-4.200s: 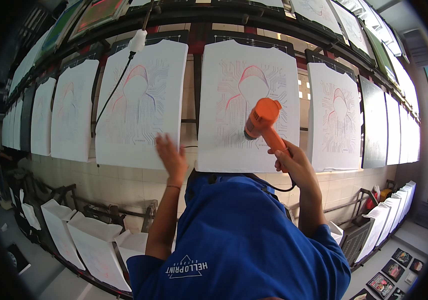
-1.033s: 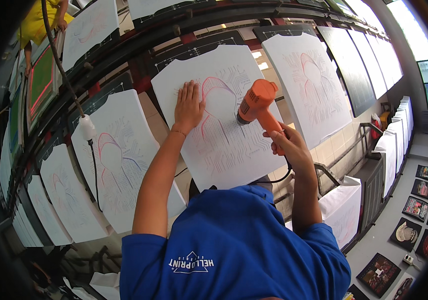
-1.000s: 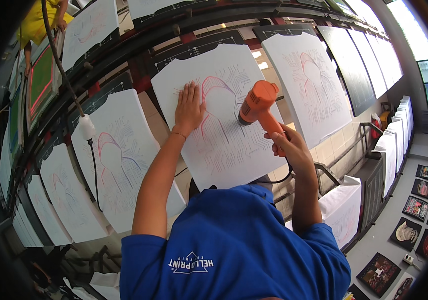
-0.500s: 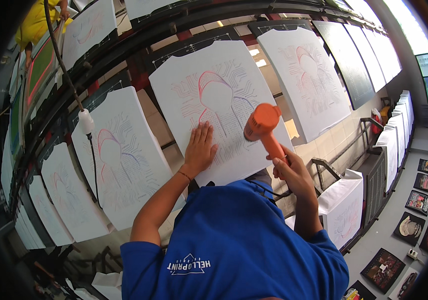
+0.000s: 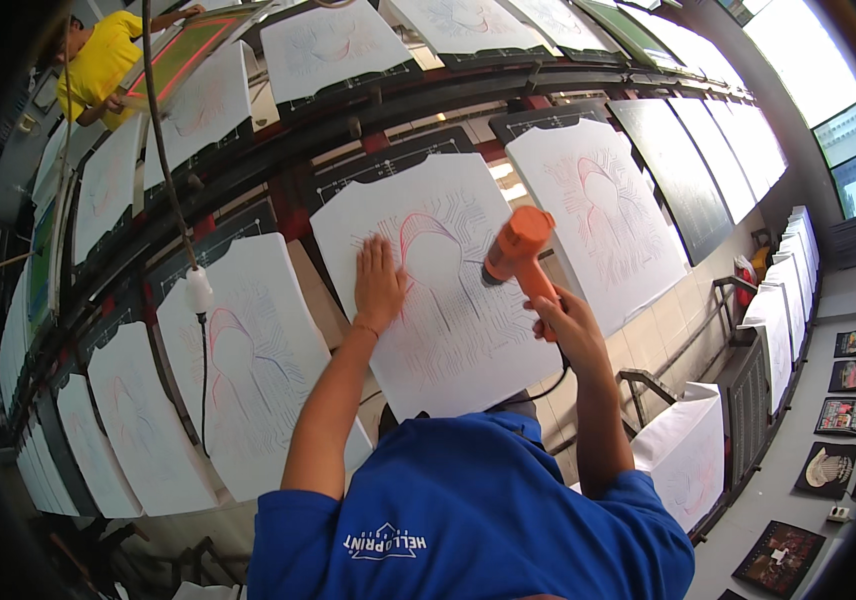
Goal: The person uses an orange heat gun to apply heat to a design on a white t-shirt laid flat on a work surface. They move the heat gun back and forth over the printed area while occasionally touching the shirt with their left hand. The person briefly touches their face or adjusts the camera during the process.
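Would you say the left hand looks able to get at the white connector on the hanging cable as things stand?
Probably yes: the left hand is spread over the printed white shirt, seemingly empty, and the white connector hangs to its left with nothing visibly between.

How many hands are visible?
4: the wearer's left hand, over a white shirt; the right hand, gripping an orange blower; and, upper left, a co-worker in yellow with an upper hand and lower hand at a green screen. Others may be hidden.

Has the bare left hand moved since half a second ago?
Yes: the bare left hand moved up the white shirt, from below the red printed hood outline to beside it.
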Demonstrator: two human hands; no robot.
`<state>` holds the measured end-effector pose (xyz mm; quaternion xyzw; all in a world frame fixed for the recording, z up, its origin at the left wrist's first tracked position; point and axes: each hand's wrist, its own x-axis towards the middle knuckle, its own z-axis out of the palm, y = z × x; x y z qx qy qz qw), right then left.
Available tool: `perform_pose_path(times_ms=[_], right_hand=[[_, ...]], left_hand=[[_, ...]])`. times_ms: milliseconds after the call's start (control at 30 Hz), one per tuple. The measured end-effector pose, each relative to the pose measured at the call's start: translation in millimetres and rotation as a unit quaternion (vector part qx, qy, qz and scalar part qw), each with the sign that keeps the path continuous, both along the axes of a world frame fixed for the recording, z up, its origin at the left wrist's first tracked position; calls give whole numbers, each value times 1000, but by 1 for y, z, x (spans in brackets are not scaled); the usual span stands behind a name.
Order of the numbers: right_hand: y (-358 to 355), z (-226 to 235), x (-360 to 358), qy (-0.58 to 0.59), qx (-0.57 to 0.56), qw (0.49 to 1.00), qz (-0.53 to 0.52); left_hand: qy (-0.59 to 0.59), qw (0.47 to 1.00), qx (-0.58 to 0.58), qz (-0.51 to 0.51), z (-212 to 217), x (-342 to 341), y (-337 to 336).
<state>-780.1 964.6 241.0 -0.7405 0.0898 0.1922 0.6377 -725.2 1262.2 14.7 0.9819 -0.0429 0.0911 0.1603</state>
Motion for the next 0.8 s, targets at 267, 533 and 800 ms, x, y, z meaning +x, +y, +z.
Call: perform_pose_path(times_ms=[267, 533, 800], right_hand=[[61, -33, 89, -78, 51, 996, 13], [86, -65, 101, -103, 78, 989, 77], [42, -51, 8, 111, 268, 956, 33]], left_hand=[[37, 996, -59, -59, 17, -119, -42], [48, 985, -114, -124, 14, -192, -38], [-215, 855, 63, 469, 95, -185, 179]])
